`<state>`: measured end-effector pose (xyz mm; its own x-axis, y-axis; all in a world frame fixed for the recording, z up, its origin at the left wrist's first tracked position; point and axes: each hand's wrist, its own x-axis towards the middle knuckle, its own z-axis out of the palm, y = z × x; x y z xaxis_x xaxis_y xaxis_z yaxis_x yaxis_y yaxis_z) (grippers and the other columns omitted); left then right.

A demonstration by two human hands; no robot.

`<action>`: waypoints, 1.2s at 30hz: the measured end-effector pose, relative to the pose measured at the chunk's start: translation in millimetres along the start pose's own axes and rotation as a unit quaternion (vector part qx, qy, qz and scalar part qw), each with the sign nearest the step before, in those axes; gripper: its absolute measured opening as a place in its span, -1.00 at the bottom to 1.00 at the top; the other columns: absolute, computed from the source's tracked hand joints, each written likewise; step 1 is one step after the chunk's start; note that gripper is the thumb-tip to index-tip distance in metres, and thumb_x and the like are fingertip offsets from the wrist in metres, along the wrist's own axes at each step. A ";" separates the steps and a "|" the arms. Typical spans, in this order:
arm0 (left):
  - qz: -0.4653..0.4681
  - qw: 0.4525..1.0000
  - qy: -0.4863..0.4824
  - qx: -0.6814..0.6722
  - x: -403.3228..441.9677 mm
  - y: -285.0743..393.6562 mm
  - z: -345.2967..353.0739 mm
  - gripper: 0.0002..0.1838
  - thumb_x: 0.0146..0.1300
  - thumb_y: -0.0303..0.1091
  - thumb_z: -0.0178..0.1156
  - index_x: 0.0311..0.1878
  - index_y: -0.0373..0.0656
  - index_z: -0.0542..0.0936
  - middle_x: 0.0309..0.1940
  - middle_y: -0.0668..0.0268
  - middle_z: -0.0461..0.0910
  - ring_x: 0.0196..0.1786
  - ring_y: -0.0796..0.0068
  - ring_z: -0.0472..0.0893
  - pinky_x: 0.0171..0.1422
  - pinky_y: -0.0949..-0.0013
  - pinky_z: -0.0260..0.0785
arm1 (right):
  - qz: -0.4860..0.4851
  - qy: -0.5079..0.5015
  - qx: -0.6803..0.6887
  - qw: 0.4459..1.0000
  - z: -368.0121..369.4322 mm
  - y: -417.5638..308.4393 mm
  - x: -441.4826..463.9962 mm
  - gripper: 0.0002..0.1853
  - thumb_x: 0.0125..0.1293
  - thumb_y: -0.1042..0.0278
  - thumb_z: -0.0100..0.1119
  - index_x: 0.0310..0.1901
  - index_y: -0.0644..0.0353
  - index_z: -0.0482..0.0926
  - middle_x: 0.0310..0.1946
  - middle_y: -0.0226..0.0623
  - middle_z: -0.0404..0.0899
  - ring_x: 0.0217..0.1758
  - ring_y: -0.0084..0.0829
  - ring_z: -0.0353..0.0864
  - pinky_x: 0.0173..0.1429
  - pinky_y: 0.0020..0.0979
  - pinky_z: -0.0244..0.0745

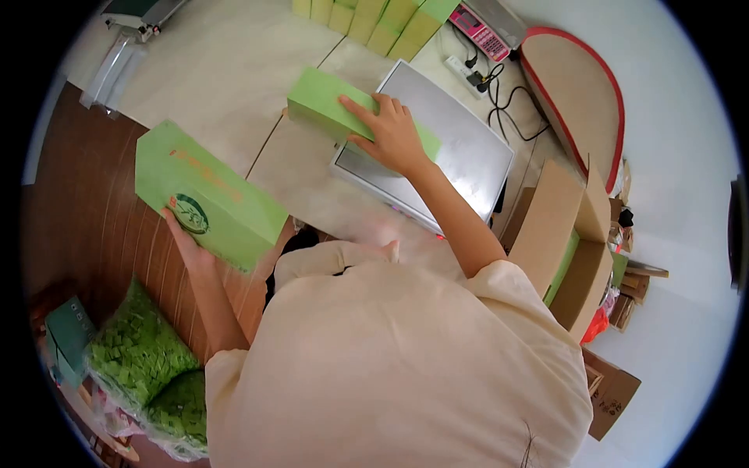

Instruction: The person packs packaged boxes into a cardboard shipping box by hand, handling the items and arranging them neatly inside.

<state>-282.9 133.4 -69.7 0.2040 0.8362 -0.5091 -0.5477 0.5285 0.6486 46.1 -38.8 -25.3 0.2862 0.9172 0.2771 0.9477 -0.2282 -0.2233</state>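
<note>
My left hand (189, 246) is closed on the lower edge of a light green box (234, 210), held tilted off the table's left side. Orange lettering and a dark round emblem show on that box. My right hand (392, 134) grips a second, plain-looking green box (318, 100) from above, thumb on the near side and fingers over the top. This long box lies across the corner of a metal-topped platform scale (468, 160), its left end sticking out past the plate. Whether it rests fully on the plate, I cannot tell. The fingertips of my left hand are partly hidden.
Several green boxes (359, 19) stand in a row at the table's far edge. A pink keypad device (480, 31), a power strip (464, 76) and cables lie behind the scale. An open cardboard box (550, 226) is at right. Bags of green packets (140, 343) sit lower left.
</note>
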 end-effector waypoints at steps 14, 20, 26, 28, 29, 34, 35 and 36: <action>0.168 0.663 -0.424 0.594 -35.1 -59.8 42.6 0.09 -0.37 -0.07 0.57 0.32 -0.14 0.26 0.24 0.13 0.32 0.28 0.14 0.32 0.37 0.11 0.13 | 0.216 0.284 0.852 0.383 -61.9 135.6 -152.0 -0.55 0.39 0.01 -0.06 0.10 0.21 0.44 -0.09 -0.27 0.53 -0.08 -0.38 0.54 0.00 -0.34 0.51; 0.302 0.358 -0.680 0.564 -86.9 -131.1 86.9 -0.12 -0.32 -0.14 0.52 0.19 -0.10 0.40 0.04 0.19 0.45 0.08 0.10 0.41 0.15 0.12 0.19 | 0.087 0.286 0.907 0.297 -111.5 53.0 -168.1 -0.49 0.32 0.21 0.08 0.16 0.40 0.30 -0.09 -0.14 0.47 -0.07 -0.29 0.52 0.01 -0.38 0.51; 0.346 0.250 -0.714 0.554 -89.1 -198.9 64.1 -0.23 -0.22 -0.15 0.45 0.17 -0.07 0.41 0.00 0.24 0.45 0.08 0.19 0.41 0.17 0.11 0.19 | 0.219 0.334 0.859 0.321 -91.3 75.4 -216.6 -0.42 0.33 -0.05 0.06 0.21 0.25 0.36 0.04 -0.21 0.49 0.03 -0.33 0.52 0.04 -0.33 0.51; 0.358 0.219 -0.718 0.556 -84.9 -212.8 51.9 -0.26 -0.18 -0.19 0.42 0.17 -0.07 0.41 0.01 0.25 0.45 0.10 0.20 0.40 0.20 0.10 0.18 | 0.253 0.317 0.850 0.336 -91.8 79.6 -231.3 -0.43 0.33 -0.09 0.04 0.18 0.20 0.40 0.08 -0.23 0.48 0.05 -0.35 0.51 0.05 -0.31 0.51; 0.363 0.222 -0.708 0.564 -81.9 -220.9 43.9 -0.26 -0.18 -0.19 0.42 0.17 -0.07 0.41 0.01 0.25 0.45 0.10 0.20 0.40 0.20 0.10 0.18 | 0.288 0.299 0.839 0.353 -98.2 81.0 -234.1 -0.45 0.33 -0.13 0.01 0.16 0.15 0.44 0.12 -0.24 0.48 0.08 -0.37 0.51 0.06 -0.29 0.50; 0.394 0.189 -0.697 0.568 -82.2 -226.0 35.7 -0.27 -0.11 -0.20 0.36 0.22 -0.07 0.38 0.07 0.23 0.42 0.17 0.23 0.36 0.32 0.07 0.12 | 0.463 0.129 0.714 0.509 -113.0 94.0 -215.3 -0.48 0.31 0.01 0.12 0.21 0.12 0.41 0.12 -0.22 0.47 0.05 -0.44 0.52 0.04 -0.38 0.50; 0.396 0.195 -0.690 0.574 -80.9 -230.3 32.3 -0.26 -0.10 -0.17 0.35 0.23 -0.07 0.37 0.11 0.24 0.39 0.21 0.23 0.33 0.35 0.06 0.09 | 0.436 0.068 0.653 0.616 -109.0 97.3 -208.1 -0.43 0.29 0.00 0.15 0.25 0.10 0.39 0.17 -0.22 0.44 0.10 -0.42 0.49 0.10 -0.39 0.46; 0.397 0.199 -0.677 0.587 -80.0 -235.0 28.6 -0.26 -0.10 -0.17 0.35 0.23 -0.07 0.37 0.11 0.24 0.39 0.21 0.23 0.33 0.35 0.06 0.09 | 0.426 0.053 0.659 0.617 -102.2 103.4 -200.8 -0.43 0.29 0.00 0.15 0.25 0.10 0.39 0.17 -0.22 0.44 0.10 -0.42 0.49 0.10 -0.39 0.46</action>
<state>-147.4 -53.4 -165.2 0.8983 -0.4223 0.1215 -0.4385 -0.8434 0.3105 101.1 -280.0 -8.5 0.6753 0.6048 -0.4220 -0.4722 -0.0849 -0.8774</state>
